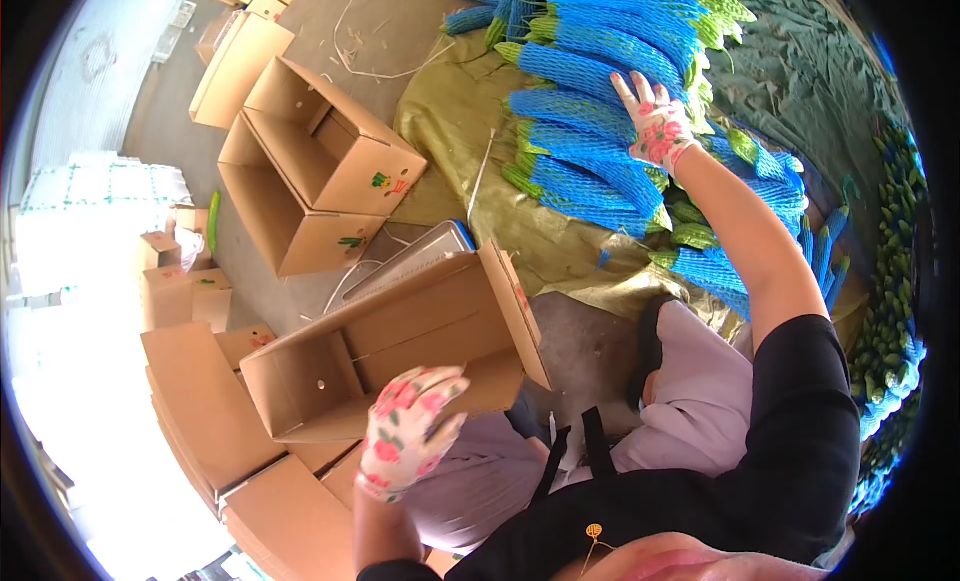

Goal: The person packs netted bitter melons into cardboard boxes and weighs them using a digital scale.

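Observation:
My left hand (408,433), in a white glove with a red flower pattern, hovers at the near side of an open cardboard box (430,326). Its fingers are apart, holding nothing. The box lies tilted in front of my knees and no contents show inside. My right hand (657,129), gloved alike, reaches far out over long green gourds in blue net sleeves (590,146). Its fingers are stretched and spread, with the fingertips right at one netted gourd (570,69). The gourds lie in stacked rows, their green ends poking out of the nets.
Two more open boxes (310,166) stand together at the upper left. Further cartons (205,406) crowd the left side. An olive sheet (440,111) lies beneath the gourds, and a green heap (893,271) runs along the right. White strapping (345,56) lies on the floor.

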Demonstrator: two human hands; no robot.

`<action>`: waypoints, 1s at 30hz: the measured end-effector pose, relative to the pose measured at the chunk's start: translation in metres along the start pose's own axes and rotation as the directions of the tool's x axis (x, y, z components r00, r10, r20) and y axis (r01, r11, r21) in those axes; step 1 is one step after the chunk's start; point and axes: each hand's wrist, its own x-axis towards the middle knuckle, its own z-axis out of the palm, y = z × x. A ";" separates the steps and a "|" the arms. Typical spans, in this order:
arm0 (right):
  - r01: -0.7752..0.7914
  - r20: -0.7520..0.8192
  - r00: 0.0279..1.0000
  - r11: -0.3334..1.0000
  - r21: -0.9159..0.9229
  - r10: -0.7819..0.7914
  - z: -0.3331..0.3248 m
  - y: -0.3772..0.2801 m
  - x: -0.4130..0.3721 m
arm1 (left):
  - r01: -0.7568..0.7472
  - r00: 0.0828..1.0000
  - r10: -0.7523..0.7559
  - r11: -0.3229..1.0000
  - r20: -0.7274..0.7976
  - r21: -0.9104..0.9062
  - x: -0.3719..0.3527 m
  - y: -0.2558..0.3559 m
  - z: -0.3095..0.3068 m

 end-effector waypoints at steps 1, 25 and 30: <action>0.008 0.038 0.999 0.999 0.041 -0.010 0.001 0.002 0.004 | -0.034 0.999 0.035 0.999 -0.036 0.038 0.012 0.001 0.004; 0.244 0.158 0.421 0.279 0.929 -0.893 -0.213 -0.231 -0.133 | 0.023 0.987 -0.028 0.999 0.161 0.034 -0.016 -0.025 0.057; 0.392 0.331 0.456 0.520 0.759 -0.826 -0.145 -0.271 -0.125 | -0.048 0.957 0.044 0.999 0.286 0.007 -0.006 -0.030 0.062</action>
